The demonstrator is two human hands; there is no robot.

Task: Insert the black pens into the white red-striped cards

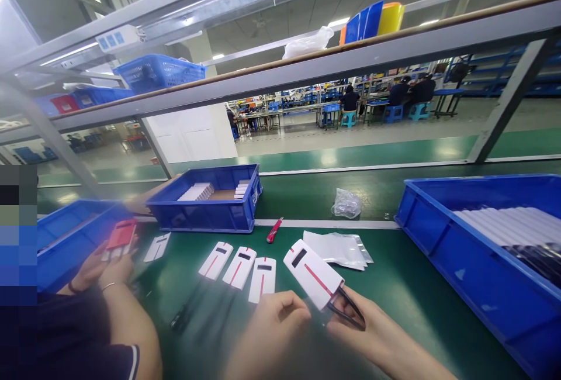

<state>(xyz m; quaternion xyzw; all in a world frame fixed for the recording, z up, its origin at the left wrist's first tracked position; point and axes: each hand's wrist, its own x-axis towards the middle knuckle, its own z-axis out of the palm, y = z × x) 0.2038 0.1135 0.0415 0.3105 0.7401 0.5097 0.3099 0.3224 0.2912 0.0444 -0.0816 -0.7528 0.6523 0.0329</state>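
A red-striped white box (pixel 313 275) is held in front of the blue crate (pixel 210 211), its near end pinched by the right hand (pixel 366 324) alongside a thin black piece (pixel 347 308); the left hand (pixel 274 317) curls beside it, grip unclear

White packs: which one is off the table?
The pack held by the right hand, nearest the camera and tilted up; the others lie flat on the table to its left.

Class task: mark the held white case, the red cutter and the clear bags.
white case (pixel 313 275), head view, flat top face.
red cutter (pixel 274 230), head view, handle middle.
clear bags (pixel 337 248), head view, top bag.
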